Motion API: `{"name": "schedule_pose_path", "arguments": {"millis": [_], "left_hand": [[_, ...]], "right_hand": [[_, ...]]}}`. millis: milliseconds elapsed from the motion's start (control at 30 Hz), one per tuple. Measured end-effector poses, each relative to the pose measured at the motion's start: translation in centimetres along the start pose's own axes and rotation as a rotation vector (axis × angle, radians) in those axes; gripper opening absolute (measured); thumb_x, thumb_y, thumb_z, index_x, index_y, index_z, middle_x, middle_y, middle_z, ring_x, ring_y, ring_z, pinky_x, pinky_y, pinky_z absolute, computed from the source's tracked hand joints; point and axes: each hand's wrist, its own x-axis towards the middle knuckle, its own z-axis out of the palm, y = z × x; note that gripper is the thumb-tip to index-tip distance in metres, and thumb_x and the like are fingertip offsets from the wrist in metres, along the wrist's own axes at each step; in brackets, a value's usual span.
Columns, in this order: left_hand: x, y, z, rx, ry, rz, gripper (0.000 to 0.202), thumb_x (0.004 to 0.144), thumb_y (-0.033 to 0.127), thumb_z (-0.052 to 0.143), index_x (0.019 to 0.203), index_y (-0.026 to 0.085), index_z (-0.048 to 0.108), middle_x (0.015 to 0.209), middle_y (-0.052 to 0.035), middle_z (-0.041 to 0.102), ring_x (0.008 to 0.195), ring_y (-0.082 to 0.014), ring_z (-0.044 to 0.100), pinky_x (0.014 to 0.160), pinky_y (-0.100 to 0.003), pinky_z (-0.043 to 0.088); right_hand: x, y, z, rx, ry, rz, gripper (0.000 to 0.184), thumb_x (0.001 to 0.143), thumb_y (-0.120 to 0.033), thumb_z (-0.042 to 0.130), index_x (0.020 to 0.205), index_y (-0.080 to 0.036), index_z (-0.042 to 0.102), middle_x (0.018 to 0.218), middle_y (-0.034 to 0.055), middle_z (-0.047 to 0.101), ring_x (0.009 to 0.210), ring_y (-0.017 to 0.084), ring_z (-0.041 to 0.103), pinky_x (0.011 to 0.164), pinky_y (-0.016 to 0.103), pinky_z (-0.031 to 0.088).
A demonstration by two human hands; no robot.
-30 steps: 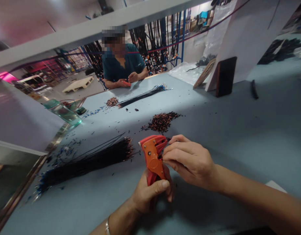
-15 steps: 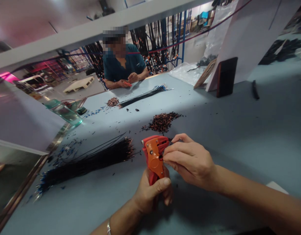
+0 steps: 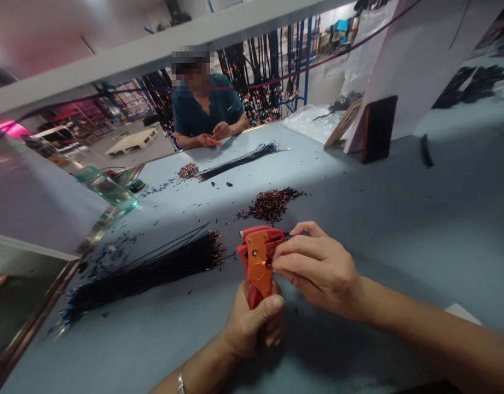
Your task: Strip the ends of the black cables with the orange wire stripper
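My left hand [image 3: 252,320] is wrapped round the handles of a red and orange wire stripper [image 3: 259,268], thumb across the front, holding it upright over the table. At the tool's right side, my right hand [image 3: 321,268] is closed in a pinch by the jaws. A thin black wire [image 3: 287,235] shows there in part; the rest is hidden by the fingers. Left of the tool lies a thick bundle of black wires [image 3: 153,273], copper ends toward the stripper and blue ends at the lower left. Behind the tool is a heap of short black and copper offcuts [image 3: 272,204].
Across the table [image 3: 399,219] a co-worker [image 3: 206,112] holds a red tool near a smaller wire bundle [image 3: 239,161] and a copper-coloured pile [image 3: 189,171]. A green bottle [image 3: 106,187] lies at the left edge. A dark phone [image 3: 380,129] leans against a white panel.
The stripper has turned slightly more upright, and its red parts have shifted against the orange plate. My left fingers have drawn in a little. My right hand stays nearly in place.
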Motion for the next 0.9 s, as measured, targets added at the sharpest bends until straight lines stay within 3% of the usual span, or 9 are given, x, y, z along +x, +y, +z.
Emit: {"name": "schedule_pose_path", "arguments": {"millis": [100, 233, 400, 600, 900], "left_hand": [[0.1, -0.1, 0.0, 0.013, 0.011, 0.006, 0.03, 0.084, 0.036, 0.067, 0.075, 0.017, 0.046, 0.044, 0.0108, 0.037, 0.031, -0.0036, 0.033, 0.035, -0.017, 0.036], [0.3, 0.3, 0.4, 0.055, 0.041, 0.072, 0.029, 0.079, 0.035, 0.073, 0.077, 0.014, 0.052, 0.056, 0.0039, 0.052, 0.045, -0.0075, 0.051, 0.05, -0.022, 0.046], [0.5, 1.0, 0.8, 0.003, 0.106, 0.101, 0.033, 0.074, 0.031, 0.077, 0.094, 0.016, 0.055, 0.071, 0.0024, 0.059, 0.064, -0.0125, 0.061, 0.071, -0.031, 0.05], [0.4, 1.1, 0.9, -0.003, 0.142, 0.086, 0.034, 0.074, 0.032, 0.076, 0.096, 0.017, 0.056, 0.073, 0.0022, 0.059, 0.066, -0.014, 0.061, 0.074, -0.035, 0.049], [0.3, 0.8, 0.5, -0.035, 0.035, 0.06, 0.033, 0.076, 0.029, 0.074, 0.1, 0.016, 0.055, 0.073, 0.0017, 0.058, 0.067, -0.0136, 0.061, 0.078, -0.036, 0.048]], "right_hand": [[0.0, 0.1, 0.2, -0.006, -0.01, 0.009, 0.018, 0.088, -0.007, 0.051, 0.084, -0.018, 0.065, 0.078, 0.003, 0.072, 0.067, 0.012, 0.063, 0.078, 0.035, 0.044], [0.0, 0.2, 0.1, 0.046, -0.016, 0.075, 0.015, 0.09, -0.01, 0.053, 0.083, -0.019, 0.063, 0.077, 0.002, 0.072, 0.068, 0.012, 0.063, 0.078, 0.034, 0.043], [0.1, 0.3, -0.2, 0.206, -0.044, 0.436, 0.008, 0.086, -0.016, 0.063, 0.079, -0.02, 0.065, 0.074, -0.0012, 0.07, 0.069, 0.012, 0.062, 0.072, 0.028, 0.046], [0.5, 0.3, -0.3, 0.48, -0.125, 0.871, 0.009, 0.083, -0.025, 0.062, 0.08, -0.02, 0.069, 0.07, -0.0021, 0.068, 0.064, 0.012, 0.061, 0.061, 0.023, 0.046], [0.7, 0.7, -0.1, 0.728, -0.089, 1.073, 0.019, 0.081, -0.036, 0.064, 0.079, -0.018, 0.069, 0.061, -0.0021, 0.063, 0.059, 0.011, 0.056, 0.06, 0.024, 0.045]]}}
